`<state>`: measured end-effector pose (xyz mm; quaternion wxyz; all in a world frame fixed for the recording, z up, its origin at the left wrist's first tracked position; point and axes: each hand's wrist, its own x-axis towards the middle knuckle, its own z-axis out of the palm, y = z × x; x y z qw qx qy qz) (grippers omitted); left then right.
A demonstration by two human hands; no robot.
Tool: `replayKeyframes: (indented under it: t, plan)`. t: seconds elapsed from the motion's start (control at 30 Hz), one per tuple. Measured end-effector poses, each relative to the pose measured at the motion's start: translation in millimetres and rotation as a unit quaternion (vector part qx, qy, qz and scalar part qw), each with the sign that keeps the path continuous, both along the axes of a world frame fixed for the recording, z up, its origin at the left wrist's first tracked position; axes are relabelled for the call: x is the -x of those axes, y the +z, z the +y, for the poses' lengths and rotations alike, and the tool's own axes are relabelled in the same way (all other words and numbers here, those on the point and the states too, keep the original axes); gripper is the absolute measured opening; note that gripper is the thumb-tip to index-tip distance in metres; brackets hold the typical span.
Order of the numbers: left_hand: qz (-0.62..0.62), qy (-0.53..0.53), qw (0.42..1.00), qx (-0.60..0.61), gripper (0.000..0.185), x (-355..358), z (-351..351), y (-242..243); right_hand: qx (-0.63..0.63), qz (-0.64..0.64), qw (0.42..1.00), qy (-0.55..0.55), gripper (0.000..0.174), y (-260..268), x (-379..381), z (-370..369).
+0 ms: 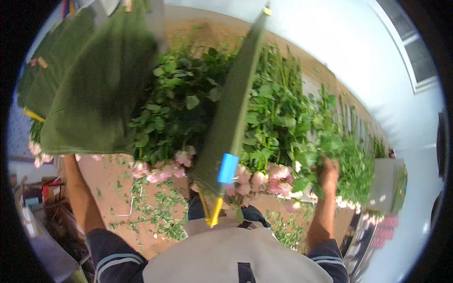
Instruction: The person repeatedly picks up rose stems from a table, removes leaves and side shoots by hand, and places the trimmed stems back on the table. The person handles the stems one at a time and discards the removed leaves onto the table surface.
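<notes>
My left hand is out of view, hidden behind a dark green fabric panel [106,106]; only the left forearm shows below its edge. My right hand [330,173] is among the leafy stems on the right, and leaves cover part of its fingers. Whether it grips a stem is unclear. Just left of it a pale pink rose [292,205] hangs head down. Before me lie many cut roses with green foliage [276,106], their pink heads [279,180] towards me. A narrow green fabric divider [230,102] with yellow ends and a blue clip [228,168] splits them.
More green panels [49,67] hang at the far left. Fallen leaves [170,208] litter the brown floor. A shelf with boxes [53,191] stands at lower left. On the right are a grey panel [385,180] and pink bundles [384,231]. A white wall [329,39] rises behind.
</notes>
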<state>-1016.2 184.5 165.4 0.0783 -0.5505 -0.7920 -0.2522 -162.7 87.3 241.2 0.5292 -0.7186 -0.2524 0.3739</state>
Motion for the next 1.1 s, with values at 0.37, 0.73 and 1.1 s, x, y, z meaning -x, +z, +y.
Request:
replayKeyframes:
  t: [0.37,0.73,1.1]
  plan:
    - [-0.345,-0.279,0.870,-0.215,0.040,-377.3,-148.4,224.7,-0.326,0.151,0.802,0.478,0.033,191.8,180.7,81.5]
    - [-0.221,-0.133,0.964,0.069,0.032,-312.8,-35.7,71.9,-0.440,-0.177,0.850,0.230,0.032,104.9,172.1,115.1]
    - [0.112,-0.071,0.988,-0.077,0.035,-325.2,-148.8,57.5,0.069,-0.284,0.954,0.062,0.031,-176.3,-156.0,33.2]
